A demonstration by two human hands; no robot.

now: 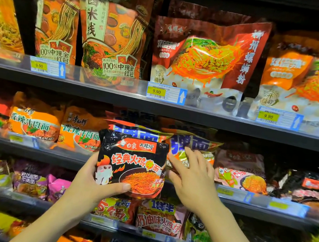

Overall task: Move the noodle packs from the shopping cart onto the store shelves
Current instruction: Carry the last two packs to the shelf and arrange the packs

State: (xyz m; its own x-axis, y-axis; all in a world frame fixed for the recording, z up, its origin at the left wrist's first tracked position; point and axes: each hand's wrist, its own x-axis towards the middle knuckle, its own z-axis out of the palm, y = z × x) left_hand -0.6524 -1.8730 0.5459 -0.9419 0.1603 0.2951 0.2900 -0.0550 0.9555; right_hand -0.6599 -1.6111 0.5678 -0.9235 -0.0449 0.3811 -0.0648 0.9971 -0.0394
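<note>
the left hand (90,183) gripped a black noodle pack (130,164) before the second shelf (24,149), while the right hand (191,180), fingers spread, pressed on a blue-lettered pack (192,145) there, among dark shelves crowded with packets and price tags (166,93).

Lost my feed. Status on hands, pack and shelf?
Left hand grips black noodle pack, off the shelf. Right hand open, touching yellow-blue pack on middle shelf. That pack fills the slot behind.

Two hands, one held black noodle pack (131,163), three yellow price tags (156,91) reading 9.90, and five shelf levels (96,92) visible.
</note>
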